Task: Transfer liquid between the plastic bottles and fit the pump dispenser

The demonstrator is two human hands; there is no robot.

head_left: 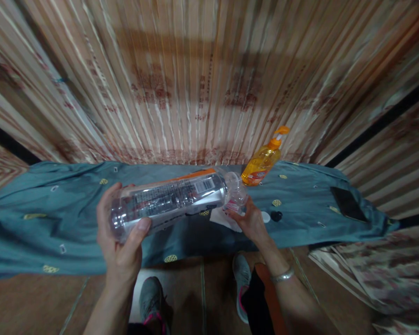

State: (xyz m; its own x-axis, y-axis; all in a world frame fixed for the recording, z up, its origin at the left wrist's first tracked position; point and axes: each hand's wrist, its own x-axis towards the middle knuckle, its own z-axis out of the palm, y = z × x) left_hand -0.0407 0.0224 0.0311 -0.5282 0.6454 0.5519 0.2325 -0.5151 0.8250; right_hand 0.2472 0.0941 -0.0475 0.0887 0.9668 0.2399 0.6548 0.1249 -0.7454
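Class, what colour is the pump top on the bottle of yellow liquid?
The pump top is orange, best seen in the head view.

We see a large clear bottle, orange-edged label with barcode, tipped sideways over the surface, between front and back edges. Neck points at a small clear bottle, pink-printed, partly hidden.

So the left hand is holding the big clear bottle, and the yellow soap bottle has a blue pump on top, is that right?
Not quite: the pump on the yellow soap bottle is orange, not blue, as the head view shows. The left hand is holding the big clear bottle.
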